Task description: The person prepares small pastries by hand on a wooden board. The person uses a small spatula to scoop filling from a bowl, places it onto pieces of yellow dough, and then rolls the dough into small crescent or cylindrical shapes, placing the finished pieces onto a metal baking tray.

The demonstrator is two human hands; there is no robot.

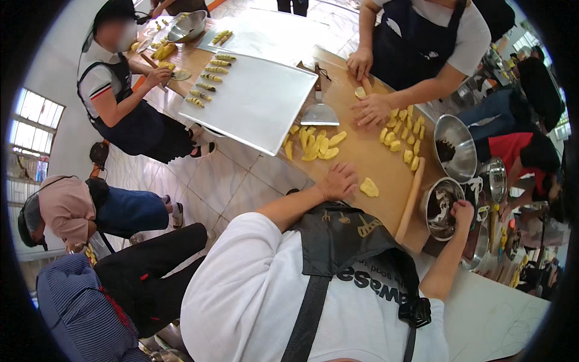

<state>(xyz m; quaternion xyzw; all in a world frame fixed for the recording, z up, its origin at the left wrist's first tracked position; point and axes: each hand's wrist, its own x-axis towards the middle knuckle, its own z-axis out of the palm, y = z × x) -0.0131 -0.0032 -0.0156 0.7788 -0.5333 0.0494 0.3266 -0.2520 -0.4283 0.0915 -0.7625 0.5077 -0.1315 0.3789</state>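
My left hand rests at the near edge of the wooden board, its fingers loosely bent and nothing seen in them. Just to its right lies a flattened piece of yellow dough. My right hand reaches over the right side of a metal bowl smeared with dark paste. Its fingertips are drawn together, and whether they hold any paste is too small to tell. A wooden rolling pin lies on the board between the dough piece and this bowl.
Flattened yellow dough pieces and small dough lumps lie farther up the board. A metal scraper sits beside a tray with striped rolls. Across stands a co-worker, hands at dough. Another metal bowl holds dark filling.
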